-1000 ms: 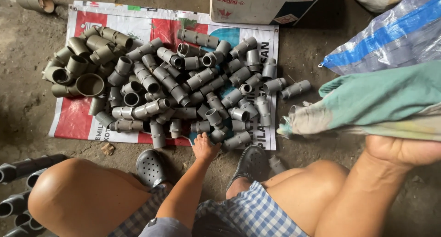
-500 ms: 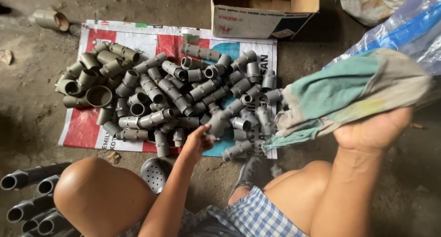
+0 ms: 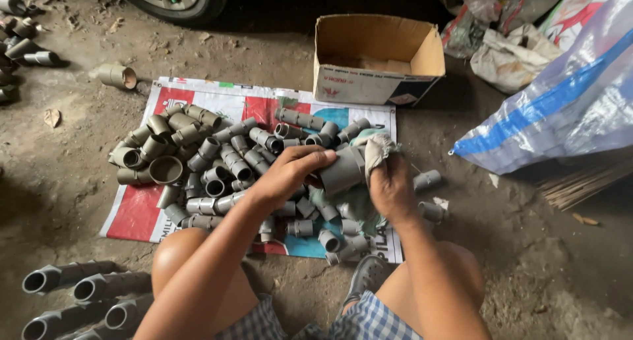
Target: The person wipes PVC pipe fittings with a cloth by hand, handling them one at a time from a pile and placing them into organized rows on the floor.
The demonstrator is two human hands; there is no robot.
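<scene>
Holding a smooth grey cylindrical pipe fitting (image 3: 343,170): left hand (image 3: 290,172) grip clasps it; right hand (image 3: 390,190) grip clenches crumpled cloth (image 3: 378,150) against it.

Head view, steeply down, close.

Soft, even daylight fills the scene, brightest on the right and dimmer at the far edge. Shadows are faint and short. Focus is sharp, with slight wide-angle stretching at the edges.

Cut off at top edge: car tyre (image 3: 173,0). Partly hidden under right hand (image 3: 393,190): cloth (image 3: 377,150). Cropped at left edge: pipes (image 3: 72,294).
</scene>
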